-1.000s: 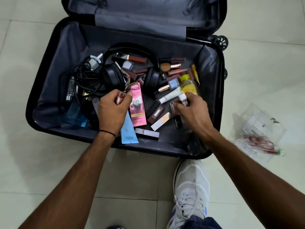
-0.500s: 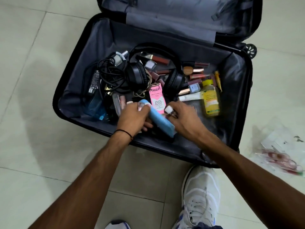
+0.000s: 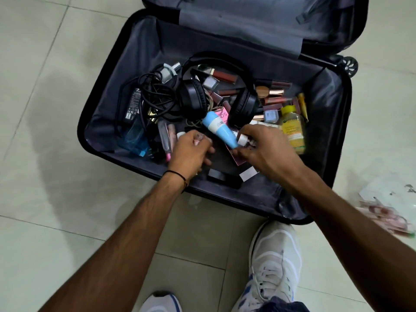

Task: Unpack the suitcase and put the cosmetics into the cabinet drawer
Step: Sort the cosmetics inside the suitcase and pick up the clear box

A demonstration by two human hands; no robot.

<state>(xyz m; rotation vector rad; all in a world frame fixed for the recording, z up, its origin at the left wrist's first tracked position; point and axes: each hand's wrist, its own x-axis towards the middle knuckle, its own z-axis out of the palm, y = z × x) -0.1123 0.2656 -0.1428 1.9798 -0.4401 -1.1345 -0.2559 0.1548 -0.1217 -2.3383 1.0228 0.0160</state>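
The open black suitcase (image 3: 108, 102) lies on the tiled floor. It holds several cosmetics mixed with cables and headphones. My right hand (image 3: 265, 152) grips a light blue tube (image 3: 219, 129) at its white cap end, lifted and slanting up to the left, with other small items held in the same hand. My left hand (image 3: 191, 154) is just left of it, fingers curled round a small pinkish cosmetic (image 3: 198, 140). Under the tube lies a pink box (image 3: 236, 159). A yellow bottle (image 3: 292, 131) sits right of my right hand, and several lipsticks (image 3: 273, 93) lie behind it.
Black headphones (image 3: 244, 104), tangled cables (image 3: 155, 95), a charger (image 3: 132, 104) and a blue glass bottle (image 3: 135, 140) fill the suitcase's left and middle. A clear plastic bag (image 3: 387, 212) with reddish items lies on the floor at right. My white shoe (image 3: 274, 266) stands by the suitcase's near edge.
The blue tube was picked up off the suitcase floor by my left hand and now sits in my right hand. The view has shifted left, so the suitcase appears further right.
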